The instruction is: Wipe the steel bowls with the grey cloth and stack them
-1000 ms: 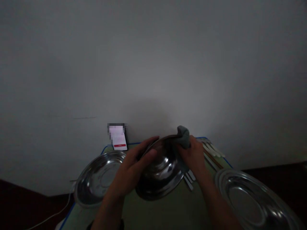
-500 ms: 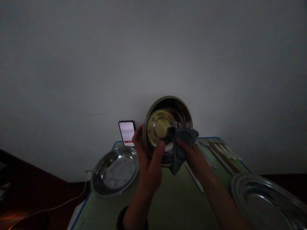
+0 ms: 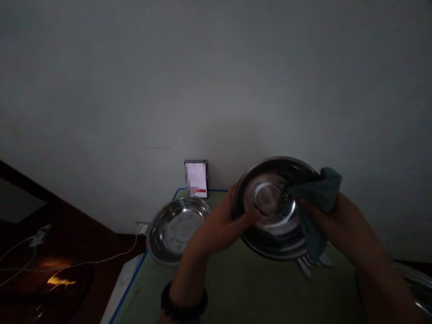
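A shiny metal bowl (image 3: 270, 245) is held up above the table, tilted so that its inside faces me. My left hand (image 3: 224, 225) grips its left rim, the thumb lying over the inside. In my right hand (image 3: 327, 220) is a bunched grey-green cloth (image 3: 319, 191), pressed against the bowl's right rim and inner wall. The fingers of my right hand are partly hidden behind the cloth and bowl. A second metal bowl (image 3: 158, 238) rests on the table to the left, partly covered by my left forearm.
A phone (image 3: 200, 180) with a lit screen leans against the wall behind the table (image 3: 243, 297). Metal cutlery (image 3: 305, 265) lies under the held bowl. Another metal dish (image 3: 418, 281) shows at the right edge. White cables (image 3: 101, 261) run across the floor at left.
My view has turned right and down. The held bowl has swung right and looks wider. The cloth has moved with it and now lies over its right rim.
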`<state>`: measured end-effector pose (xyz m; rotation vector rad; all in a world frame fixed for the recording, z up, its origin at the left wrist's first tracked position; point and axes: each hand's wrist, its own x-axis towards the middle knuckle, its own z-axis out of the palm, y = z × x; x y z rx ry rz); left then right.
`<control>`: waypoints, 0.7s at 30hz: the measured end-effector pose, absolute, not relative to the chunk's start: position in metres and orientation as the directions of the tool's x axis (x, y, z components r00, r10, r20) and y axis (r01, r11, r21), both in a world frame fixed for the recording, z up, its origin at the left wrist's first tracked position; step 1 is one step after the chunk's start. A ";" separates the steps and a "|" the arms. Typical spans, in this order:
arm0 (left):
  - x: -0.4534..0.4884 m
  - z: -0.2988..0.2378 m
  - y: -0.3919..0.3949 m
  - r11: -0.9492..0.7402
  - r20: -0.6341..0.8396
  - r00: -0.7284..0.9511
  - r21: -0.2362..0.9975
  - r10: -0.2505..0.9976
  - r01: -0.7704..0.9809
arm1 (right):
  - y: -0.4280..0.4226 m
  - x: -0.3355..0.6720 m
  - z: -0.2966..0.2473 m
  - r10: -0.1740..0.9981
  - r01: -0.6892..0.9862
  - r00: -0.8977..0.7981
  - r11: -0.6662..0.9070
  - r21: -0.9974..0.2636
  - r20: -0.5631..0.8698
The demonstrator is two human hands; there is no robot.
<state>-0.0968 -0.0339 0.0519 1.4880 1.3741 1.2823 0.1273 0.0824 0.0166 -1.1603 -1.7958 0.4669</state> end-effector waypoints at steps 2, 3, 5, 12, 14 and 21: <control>-0.108 0.051 -0.039 -0.085 0.103 -0.012 0.877 0.995 0.473 | 0.083 0.124 0.014 0.834 0.548 -0.250 0.541 -0.638 0.493; -0.113 0.050 -0.040 -0.042 0.065 -0.019 0.819 0.998 0.573 | 0.082 0.121 0.013 0.795 0.534 -0.336 0.602 -0.593 0.504; -0.119 0.046 -0.042 0.023 0.039 -0.074 0.720 0.997 0.694 | 0.079 0.113 0.011 0.662 0.453 -0.491 0.749 -0.483 0.566; -0.106 0.034 -0.031 -0.041 0.089 -0.038 0.740 0.995 0.671 | 0.064 0.088 0.007 0.483 0.334 -0.627 0.875 -0.349 0.611; -0.104 0.033 -0.027 -0.023 0.091 -0.068 0.751 0.994 0.660 | 0.065 0.086 0.005 0.488 0.357 -0.576 0.872 -0.335 0.656; -0.108 0.045 -0.023 -0.052 0.153 -0.131 0.819 0.979 0.571 | 0.081 0.083 0.002 0.776 0.429 -0.285 0.628 -0.649 0.563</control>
